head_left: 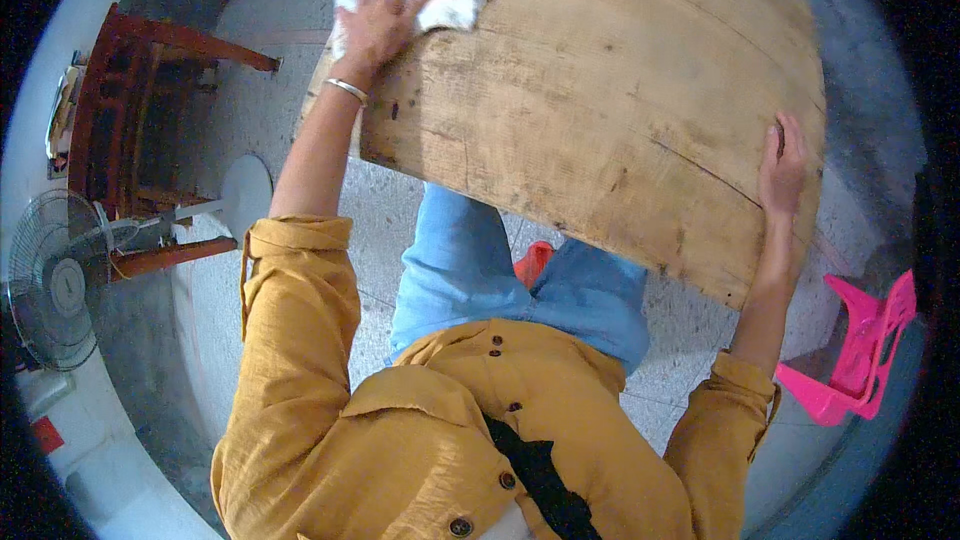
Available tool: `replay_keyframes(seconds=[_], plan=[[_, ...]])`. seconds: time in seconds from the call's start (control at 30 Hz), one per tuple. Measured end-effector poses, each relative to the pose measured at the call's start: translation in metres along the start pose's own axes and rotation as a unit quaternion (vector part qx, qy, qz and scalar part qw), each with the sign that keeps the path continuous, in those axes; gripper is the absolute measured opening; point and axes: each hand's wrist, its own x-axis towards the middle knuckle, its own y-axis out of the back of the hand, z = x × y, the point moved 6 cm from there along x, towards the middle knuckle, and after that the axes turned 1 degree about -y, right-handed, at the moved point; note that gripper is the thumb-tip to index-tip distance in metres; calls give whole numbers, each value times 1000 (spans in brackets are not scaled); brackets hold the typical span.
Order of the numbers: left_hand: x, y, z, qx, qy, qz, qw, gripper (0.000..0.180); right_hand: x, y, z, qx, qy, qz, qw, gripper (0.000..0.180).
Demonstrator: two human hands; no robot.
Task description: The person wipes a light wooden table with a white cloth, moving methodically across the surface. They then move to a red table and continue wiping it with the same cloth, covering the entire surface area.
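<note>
Under my head camera, the speckled grey floor (380, 240) spreads around a worn wooden tabletop (560, 90), a plank board with rounded sides, cracks and dark stains, set in front of the wearer. To my left stands a reddish-brown wooden piece of furniture (105, 100) with legs; whether it is a table or a chair, I can't tell. I see the wearer's mustard button-up shirt (560, 380), its sleeves rolled, above blue jeans (455, 250). At far left I have a standing fan (65, 280) with a round wire grille, and on the right, beyond the wearer's arm, a hot-pink plastic stool (815, 400). The pale, pink-patched cloth (450, 0) lies on the tabletop's far left part, at its edge. I see the left hand (383, 18) pressed flat on it, fingers spread, not clenched. The right hand (783, 170) rests on the board near its right edge; I can't tell whether it grasps anything there. Smallest, I pick out a silvery bangle (347, 91) around the left wrist.
</note>
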Motion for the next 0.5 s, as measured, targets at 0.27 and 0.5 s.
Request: replay_keyframes(seconds=[0.27, 0.5], plan=[[-68, 32, 71, -82, -174, -102, 976, 40, -10, -8, 17, -14, -22, -8, 1000, 36], [29, -7, -42, -79, 46, -34, 995, 45, -9, 2, -1, -13, -39, -9, 999, 34]])
